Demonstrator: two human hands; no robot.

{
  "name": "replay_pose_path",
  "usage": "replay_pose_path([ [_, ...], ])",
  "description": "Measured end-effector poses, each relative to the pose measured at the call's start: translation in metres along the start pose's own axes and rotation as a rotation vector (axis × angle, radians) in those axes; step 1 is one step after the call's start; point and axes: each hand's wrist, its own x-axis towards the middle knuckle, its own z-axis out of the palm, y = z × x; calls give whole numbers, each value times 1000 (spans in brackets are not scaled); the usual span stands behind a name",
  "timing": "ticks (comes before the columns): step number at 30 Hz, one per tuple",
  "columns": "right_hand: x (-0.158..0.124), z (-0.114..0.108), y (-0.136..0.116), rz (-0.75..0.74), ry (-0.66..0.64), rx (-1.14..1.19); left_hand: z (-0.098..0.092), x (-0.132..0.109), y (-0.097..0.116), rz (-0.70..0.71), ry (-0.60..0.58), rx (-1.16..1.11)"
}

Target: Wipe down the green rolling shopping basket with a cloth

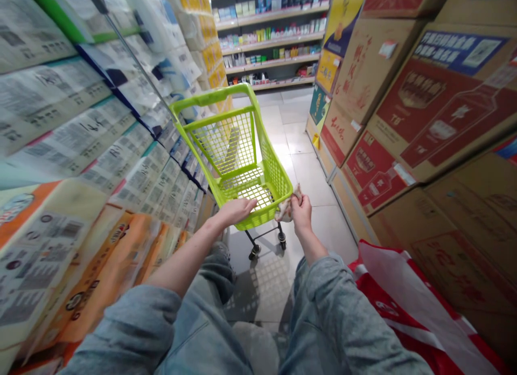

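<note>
At the near left, packs with orange bands (115, 267) leaned in a row, and beyond them pale wrapped packs (109, 127) rose in a stack. A thin rod (133, 62) slanted down from the far left towards the green basket trolley (262, 217), which stood in the middle of the aisle. The left hand (238, 209) lay across the trolley's near rim; whether its fingers gripped underneath could not be told. With only a loose rest there, the trolley might have rolled off on its casters (281, 240) under a push, and swinging left it could have knocked the stack. Far ahead stood shelves (274, 38) of small goods. At the trolley's near right corner hung a crumpled, spotted cloth (284, 210), its upper end pinched between the thumb and fingers of the right hand (302, 209). A slack pinch could have dropped the cloth to the tiled floor (331, 219), or a loose fold could have snagged on the basket's lattice. Printed cartons (436, 105) were piled along the right, and at the near right a red and white bag (407, 305) sat close to the right sleeve, where a backward elbow might have caught it
</note>
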Motion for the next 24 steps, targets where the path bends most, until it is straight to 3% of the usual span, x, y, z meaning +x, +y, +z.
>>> replay_pose_path([
  [3,-11,6,-3,-109,90,-40,7,-11,-5,-93,-13,217],
  [7,-45,21,-4,-181,139,-135,12,-10,7,-31,-14,267],
  [11,-89,43,-3,-166,64,-155,10,-4,15,47,12,279],
  [15,-118,59,-4,-138,-108,-123,10,-1,19,41,36,229],
  [19,-112,56,-7,-108,-90,-165,11,0,19,17,34,186],
  [24,-60,29,-5,-106,82,-181,14,2,18,-9,42,163],
])
